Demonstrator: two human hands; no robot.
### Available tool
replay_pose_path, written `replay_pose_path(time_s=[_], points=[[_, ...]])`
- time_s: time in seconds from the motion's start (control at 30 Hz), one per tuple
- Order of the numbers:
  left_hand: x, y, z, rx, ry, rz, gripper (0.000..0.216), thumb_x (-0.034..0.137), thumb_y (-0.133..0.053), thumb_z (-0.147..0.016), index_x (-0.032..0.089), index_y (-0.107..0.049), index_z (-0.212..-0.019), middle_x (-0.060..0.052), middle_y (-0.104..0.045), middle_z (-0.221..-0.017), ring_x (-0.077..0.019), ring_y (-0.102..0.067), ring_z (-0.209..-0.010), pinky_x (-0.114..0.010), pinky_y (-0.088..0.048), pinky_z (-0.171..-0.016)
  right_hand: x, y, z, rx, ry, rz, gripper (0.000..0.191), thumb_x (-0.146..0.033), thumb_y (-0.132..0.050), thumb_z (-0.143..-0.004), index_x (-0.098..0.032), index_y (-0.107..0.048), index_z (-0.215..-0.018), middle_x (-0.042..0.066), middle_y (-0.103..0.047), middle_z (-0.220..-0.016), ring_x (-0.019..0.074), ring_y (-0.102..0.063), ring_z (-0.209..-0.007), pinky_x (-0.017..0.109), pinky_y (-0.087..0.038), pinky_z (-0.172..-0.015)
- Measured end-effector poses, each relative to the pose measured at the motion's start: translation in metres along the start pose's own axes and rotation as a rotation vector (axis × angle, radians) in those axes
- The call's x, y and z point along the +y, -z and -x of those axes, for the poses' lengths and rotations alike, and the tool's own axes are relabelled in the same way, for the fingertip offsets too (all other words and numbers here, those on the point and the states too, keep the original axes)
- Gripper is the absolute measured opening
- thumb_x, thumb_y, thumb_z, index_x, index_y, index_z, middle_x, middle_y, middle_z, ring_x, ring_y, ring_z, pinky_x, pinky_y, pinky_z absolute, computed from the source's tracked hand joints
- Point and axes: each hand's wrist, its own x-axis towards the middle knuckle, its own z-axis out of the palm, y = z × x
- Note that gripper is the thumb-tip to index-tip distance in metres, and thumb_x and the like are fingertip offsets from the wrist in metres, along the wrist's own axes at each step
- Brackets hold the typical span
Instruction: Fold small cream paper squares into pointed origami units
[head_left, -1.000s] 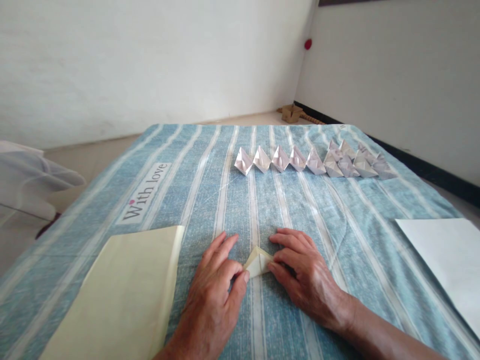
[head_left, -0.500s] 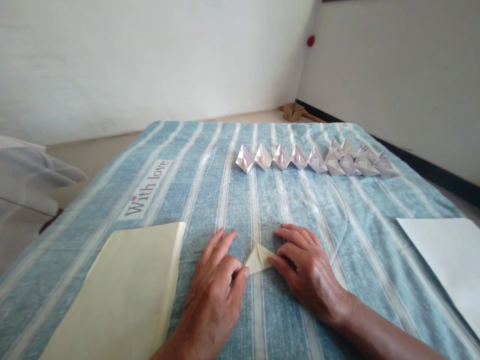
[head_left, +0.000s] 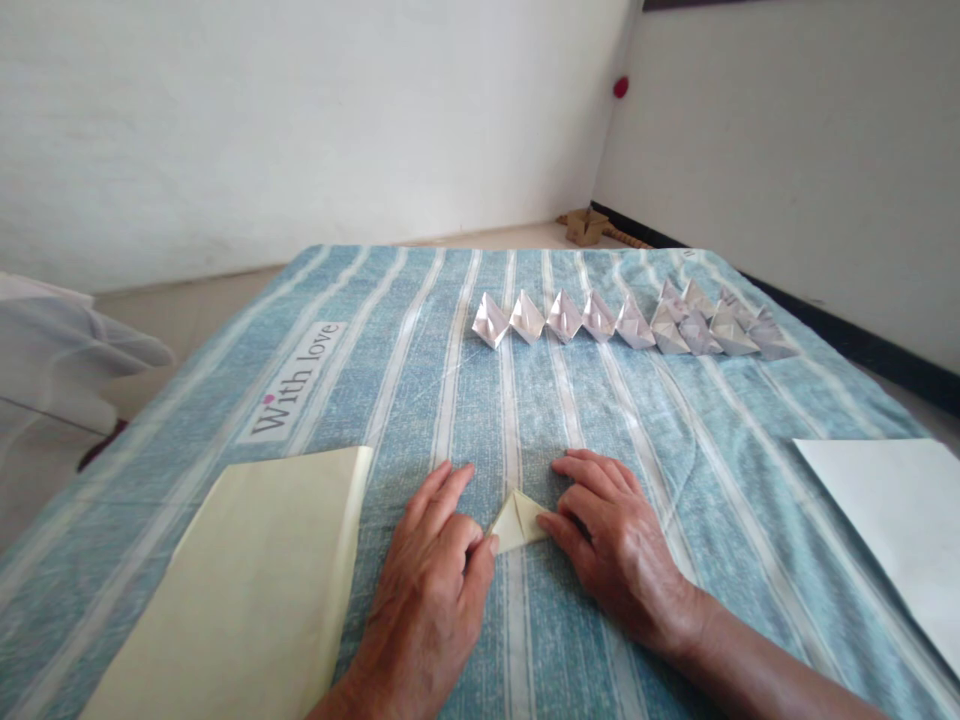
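Observation:
A small folded piece of pale yellow paper (head_left: pixel 517 522) lies on the striped cloth, roughly triangular with its peak pointing away from me. Its left corner is pinched between the thumb and forefinger of my left hand (head_left: pixel 435 570). At the right corner, the thumb and forefinger of my right hand (head_left: pixel 619 530) close on the paper. The other fingers of both hands rest on the cloth. Farther off, several folded paper boats (head_left: pixel 562 316) stand in a row, bunching together in a cluster (head_left: pixel 709 322) toward the right.
Blue-and-white striped cloth (head_left: pixel 405 400) covers the table. A pale yellow sheet stack (head_left: pixel 240 570) lies at left, a white sheet (head_left: pixel 892 520) at right. "With love" lettering (head_left: pixel 294 382) marks the cloth. Behind the table, a small cardboard box (head_left: pixel 586 227) sits on the floor.
The whole view has shifted very slightly. Both hands keep their pinch on the corners of the folded paper.

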Motion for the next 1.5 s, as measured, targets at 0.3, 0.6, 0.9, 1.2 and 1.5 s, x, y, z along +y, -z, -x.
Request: replay_pose_path(time_s=[0.3,0.6,0.9,1.2,1.5], points=[[0.0,-0.001,0.0,0.005,-0.019,-0.013,0.022,0.011,-0.046,-0.092,0.019,-0.044,-0.072,-0.021,-0.055,-0.132,-0.0348,-0.043,-0.133,-0.06,-0.049,-0.098,-0.001,0.0,-0.001,-0.002,0.002,0.008,0.018,-0.019,-0.058,-0.092,-0.019,-0.058,-0.074,0.01,-0.066,-0.11,0.0292,-0.056,-0.111,0.051,-0.047,-0.094],[0.0,-0.001,-0.001,0.027,-0.044,-0.043,0.023,0.013,-0.048,-0.092,0.019,-0.044,-0.071,-0.023,-0.057,-0.128,-0.0365,-0.049,-0.128,-0.059,-0.051,-0.096,0.0,-0.002,0.001,-0.013,0.004,0.031,0.017,-0.017,-0.058,-0.091,-0.018,-0.058,-0.074,0.01,-0.066,-0.11,0.029,-0.056,-0.112,0.05,-0.047,-0.094],[0.005,0.001,-0.003,0.084,-0.053,-0.083,0.014,0.012,-0.051,-0.09,0.017,-0.05,-0.077,-0.022,-0.06,-0.123,-0.0357,-0.053,-0.124,-0.057,-0.052,-0.096,-0.002,-0.002,-0.001,0.0,0.005,0.034,0.018,-0.017,-0.057,-0.091,-0.019,-0.057,-0.074,0.01,-0.066,-0.11,0.0295,-0.057,-0.111,0.05,-0.047,-0.093],[0.038,-0.004,0.017,0.04,-0.316,-0.16,0.029,0.011,-0.051,-0.087,0.006,-0.06,-0.114,-0.019,-0.067,-0.121,-0.0329,-0.057,-0.122,-0.043,-0.055,-0.097,-0.002,-0.002,0.0,0.013,0.009,0.037,0.02,-0.014,-0.054,-0.092,-0.018,-0.057,-0.072,0.01,-0.066,-0.11,0.0291,-0.056,-0.112,0.05,-0.047,-0.094],[0.04,-0.01,0.024,-0.032,-0.312,-0.285,0.05,0.038,-0.053,-0.088,0.002,-0.057,-0.122,-0.024,-0.063,-0.127,-0.0346,-0.06,-0.118,-0.04,-0.058,-0.088,-0.002,-0.002,-0.001,0.004,-0.008,0.018,0.019,-0.017,-0.054,-0.093,-0.018,-0.06,-0.074,0.01,-0.066,-0.11,0.029,-0.055,-0.113,0.051,-0.046,-0.094]])
